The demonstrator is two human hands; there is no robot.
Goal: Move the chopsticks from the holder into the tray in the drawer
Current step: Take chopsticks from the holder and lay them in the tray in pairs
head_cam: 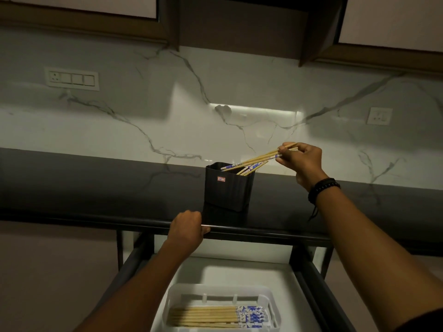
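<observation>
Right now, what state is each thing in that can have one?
drawer: pulled open
tray: in the drawer, chopsticks lying flat inside
holder: upright on the counter, several chopsticks leaning in it
right hand: pinching the chopsticks, their lower ends at the holder's mouth
left hand: gripping the counter edge

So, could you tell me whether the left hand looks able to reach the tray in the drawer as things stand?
Probably yes. The left hand only grips the counter edge, the drawer below is open, and nothing covers the tray.
</observation>
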